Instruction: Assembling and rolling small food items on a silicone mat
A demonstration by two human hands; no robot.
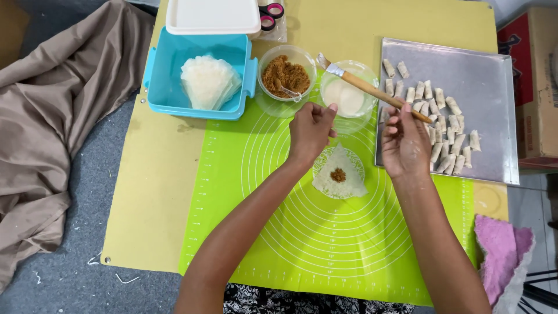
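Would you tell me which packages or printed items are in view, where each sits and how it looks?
Cardboard box: far right edge, beside the metal tray; red and brown, partly cropped.
Plastic container: upper left of the table; turquoise, rectangular, holding pale wrappers.
Lid: behind the container; white, rectangular.

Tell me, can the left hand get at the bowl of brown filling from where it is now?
Probably yes. The left hand hovers just below the bowl of brown filling, and only bare green mat lies between them. The small spoon handle in the bowl points toward that hand.
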